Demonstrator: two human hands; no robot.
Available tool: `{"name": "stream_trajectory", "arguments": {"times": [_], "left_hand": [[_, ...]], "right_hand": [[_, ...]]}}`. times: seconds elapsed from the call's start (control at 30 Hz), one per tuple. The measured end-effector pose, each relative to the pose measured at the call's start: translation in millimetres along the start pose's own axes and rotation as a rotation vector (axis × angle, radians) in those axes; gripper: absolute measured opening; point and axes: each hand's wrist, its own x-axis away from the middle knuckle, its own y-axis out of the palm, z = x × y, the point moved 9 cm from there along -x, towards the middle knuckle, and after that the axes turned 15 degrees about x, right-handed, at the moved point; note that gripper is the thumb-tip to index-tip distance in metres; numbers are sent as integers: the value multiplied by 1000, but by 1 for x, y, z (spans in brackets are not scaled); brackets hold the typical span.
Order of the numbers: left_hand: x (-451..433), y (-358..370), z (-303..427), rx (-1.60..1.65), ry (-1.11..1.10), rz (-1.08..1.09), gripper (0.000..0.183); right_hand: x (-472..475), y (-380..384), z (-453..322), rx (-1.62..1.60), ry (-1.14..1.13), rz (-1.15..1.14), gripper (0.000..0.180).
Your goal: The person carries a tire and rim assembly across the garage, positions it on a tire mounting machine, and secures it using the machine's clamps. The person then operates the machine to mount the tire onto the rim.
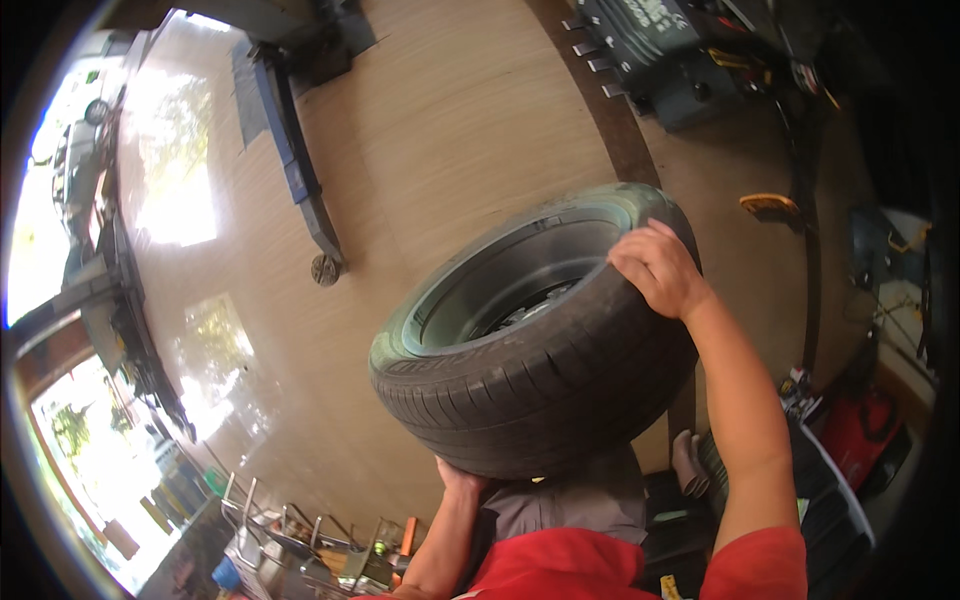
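Observation:
A car wheel with a black rubber tyre (pixel 540 405) is held up, tilted, in front of my body. Its hollow rim (pixel 510 285) faces up toward me, with the hub opening partly visible deep inside. My right hand (pixel 656 270) grips the tyre's upper right edge, fingers over the sidewall. Under the lower tread is my left hand (pixel 461 480), its fingers mostly hidden by the tyre. The sidewall bears raised writing. The tyre's lower side is close to my trousers (pixel 570 506).
A blue lift arm (pixel 289 142) with a round pad reaches over the tan floor (pixel 450 112). Dark workshop equipment with pedals (pixel 600 64) stands at upper right. Metal-framed chairs and clutter (pixel 300 540) lie lower left; a pair of boots (pixel 686 461) and a red case (pixel 859 435) are lower right.

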Motion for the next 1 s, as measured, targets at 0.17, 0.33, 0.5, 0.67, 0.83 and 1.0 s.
{"name": "stream_trajectory", "arguments": {"times": [0.17, 0.33, 0.5, 0.67, 0.83, 1.0], "left_hand": [[-6, 39, 21, 17, 130, -43, 65], [-11, 176, 25, -224, 166, -390, 63], [-39, 325, 15, -632, 386, -391, 70], [-48, 436, -62, -1093, 378, -577, 59], [-22, 490, -156, -1634, 424, -781, 67], [-17, 506, -251, -2004, 231, -1101, 84]], "right_hand": [[-13, -7, 39, -121, -28, 90, 40], [2, -12, 139, -403, 352, 135, 54], [116, 45, 194, -532, 621, 459, 58], [258, 210, 128, -934, 1009, 584, 50], [261, 309, -20, -1135, 942, 472, 45], [214, 196, -15, -1211, 615, 631, 74]]}}
